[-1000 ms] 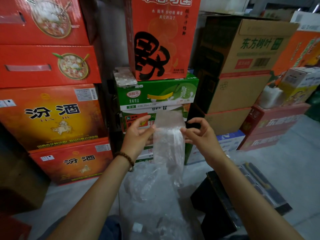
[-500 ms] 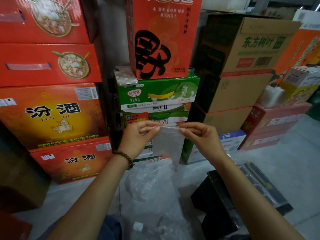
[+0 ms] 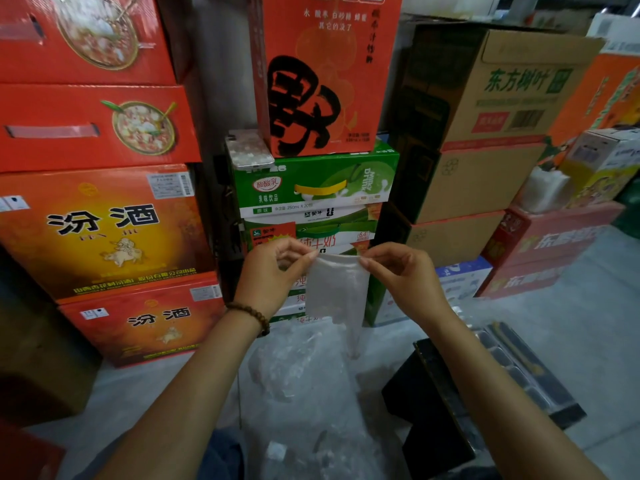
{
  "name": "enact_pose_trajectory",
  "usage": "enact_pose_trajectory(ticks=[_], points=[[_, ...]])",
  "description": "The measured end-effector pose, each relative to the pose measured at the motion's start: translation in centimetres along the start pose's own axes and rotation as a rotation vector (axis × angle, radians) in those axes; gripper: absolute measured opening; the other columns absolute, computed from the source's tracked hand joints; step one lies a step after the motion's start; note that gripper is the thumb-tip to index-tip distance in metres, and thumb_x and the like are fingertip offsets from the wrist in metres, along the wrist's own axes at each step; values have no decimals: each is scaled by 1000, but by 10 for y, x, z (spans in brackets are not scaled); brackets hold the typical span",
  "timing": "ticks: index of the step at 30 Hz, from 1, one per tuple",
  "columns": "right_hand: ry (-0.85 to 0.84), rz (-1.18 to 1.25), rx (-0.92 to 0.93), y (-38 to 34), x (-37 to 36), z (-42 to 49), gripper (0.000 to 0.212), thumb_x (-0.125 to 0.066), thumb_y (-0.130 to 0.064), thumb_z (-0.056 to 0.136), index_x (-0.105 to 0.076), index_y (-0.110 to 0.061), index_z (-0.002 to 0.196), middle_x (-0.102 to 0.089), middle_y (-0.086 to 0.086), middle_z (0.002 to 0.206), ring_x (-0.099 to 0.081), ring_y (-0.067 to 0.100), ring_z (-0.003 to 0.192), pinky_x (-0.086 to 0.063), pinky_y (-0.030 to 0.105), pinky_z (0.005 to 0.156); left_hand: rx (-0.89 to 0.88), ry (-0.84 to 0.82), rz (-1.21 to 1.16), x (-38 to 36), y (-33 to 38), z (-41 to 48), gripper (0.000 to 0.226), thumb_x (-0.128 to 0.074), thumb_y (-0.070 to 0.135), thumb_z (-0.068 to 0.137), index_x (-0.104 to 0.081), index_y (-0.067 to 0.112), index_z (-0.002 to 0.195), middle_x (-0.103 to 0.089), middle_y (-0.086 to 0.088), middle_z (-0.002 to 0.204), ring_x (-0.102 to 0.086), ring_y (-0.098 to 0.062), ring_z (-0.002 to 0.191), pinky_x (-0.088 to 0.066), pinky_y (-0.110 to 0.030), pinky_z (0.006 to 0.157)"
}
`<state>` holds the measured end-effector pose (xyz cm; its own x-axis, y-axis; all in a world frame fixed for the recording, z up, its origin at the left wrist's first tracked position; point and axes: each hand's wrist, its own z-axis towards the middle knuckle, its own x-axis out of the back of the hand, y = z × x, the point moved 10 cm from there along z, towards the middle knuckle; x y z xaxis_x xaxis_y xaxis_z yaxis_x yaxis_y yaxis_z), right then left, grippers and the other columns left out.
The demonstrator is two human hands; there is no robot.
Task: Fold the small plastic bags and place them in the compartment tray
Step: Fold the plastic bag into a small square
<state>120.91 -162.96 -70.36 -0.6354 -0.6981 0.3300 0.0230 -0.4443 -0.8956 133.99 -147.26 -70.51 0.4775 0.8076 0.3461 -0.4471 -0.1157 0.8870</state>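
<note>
I hold the small plastic bag (image 3: 337, 285) up in the air in front of the stacked cartons. Its top edge is pulled flat between my two hands and the rest hangs loose, with one lower corner trailing toward the heap of clear bags (image 3: 304, 382) on the floor. My left hand (image 3: 273, 271) pinches the left top corner between thumb and fingertips, and my right hand (image 3: 405, 275) pinches the right corner the same way. Neither hand holds anything else.

The film looks thin and slick, so my first worry is a corner sliding out of one pinch. The bag would then swing down and any crease would be lost. I cannot tell whether the top edge is already a fold or just the bag's mouth. If it is a fold, it is soft and will likely spring open the moment one hand lets go.

The trailing corner hangs close to the heap, so lowering my hands could snag it on the other bags.

The compartment tray (image 3: 519, 365) lies low to my right, beside a black box (image 3: 433, 410) and partly hidden by my right forearm. A one-handed reach there could drop a half-opened bag across a divider or onto the floor (image 3: 588, 323).
</note>
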Motion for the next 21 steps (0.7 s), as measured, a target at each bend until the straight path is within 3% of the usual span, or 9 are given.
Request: enact_pose_trajectory(ticks=[2, 5, 8, 11, 13, 16, 18, 20, 21], points=[[-12, 2, -8, 2, 0, 2, 2, -71, -14, 84, -71, -15, 83, -69, 4, 93, -67, 12, 84, -56, 22, 78, -29, 38, 30, 4, 2, 2, 6, -68, 25, 85, -67, 21, 80, -66, 10, 83, -60, 2, 75, -49, -10, 69], [-26, 106, -84, 8, -2, 3, 9, -68, -16, 87, -66, -17, 79, -67, 6, 103, -66, 14, 94, -54, 23, 84, -22, 100, 0, 8, 1, 4, 9, -68, 28, 85, -66, 26, 76, -59, 9, 97, -57, 0, 89, -47, -14, 80], [-64, 276, -167, 13, -10, 0, 11, -62, -15, 92, -63, -13, 81, -71, -3, 87, -67, 5, 83, -53, 16, 75, 149, 44, -241, -4, -12, 1, 13, -63, 32, 87, -66, 22, 79, -67, 9, 91, -62, 3, 85, -47, -20, 82], [-45, 374, -219, 19, -13, 0, 11, -60, -15, 94, -62, -12, 84, -70, -4, 78, -67, 7, 76, -52, 17, 70, 325, -76, -427, -27, -23, -6, 37, -62, 49, 76, -68, 16, 94, -74, 4, 89, -69, -7, 86, -53, -23, 80], [6, 449, -258, 21, -12, 0, 11, -59, -15, 94, -62, -11, 84, -69, -1, 79, -66, 10, 75, -53, 18, 66, 320, -134, -381, -37, -21, -10, 35, -65, 39, 80, -68, 13, 103, -74, 3, 91, -70, -8, 84, -55, -19, 75], [121, 478, -301, 28, -6, -2, 12, -60, -18, 94, -62, -11, 85, -64, 4, 80, -62, 12, 72, -53, 18, 61, 287, -99, -313, -39, -21, -12, 21, -62, 23, 90, -70, 5, 97, -74, -6, 88, -70, -13, 78, -57, -24, 71], [179, 464, -336, 34, -6, -3, 25, -59, -29, 95, -63, -5, 89, -63, 8, 77, -61, 10, 69, -50, 18, 59, 251, -34, -285, -38, -21, -12, 22, -61, 22, 91, -70, 2, 91, -73, -14, 84, -67, -22, 75, -56, -32, 72], [207, 439, -375, 39, -11, -5, 51, -58, -44, 93, -62, 7, 100, -61, 21, 82, -59, 19, 76, -48, 27, 65, 208, 8, -289, -38, -18, -12, 21, -61, 20, 92, -69, 1, 90, -73, -14, 82, -66, -21, 72, -55, -27, 67], [222, 414, -395, 40, -13, -7, 58, -58, -49, 92, -61, 8, 103, -59, 20, 83, -57, 20, 78, -45, 29, 65, 192, 22, -298, -39, -15, -12, 20, -60, 19, 92, -69, 1, 90, -73, -11, 81, -67, -17, 72, -55, -24, 65]])
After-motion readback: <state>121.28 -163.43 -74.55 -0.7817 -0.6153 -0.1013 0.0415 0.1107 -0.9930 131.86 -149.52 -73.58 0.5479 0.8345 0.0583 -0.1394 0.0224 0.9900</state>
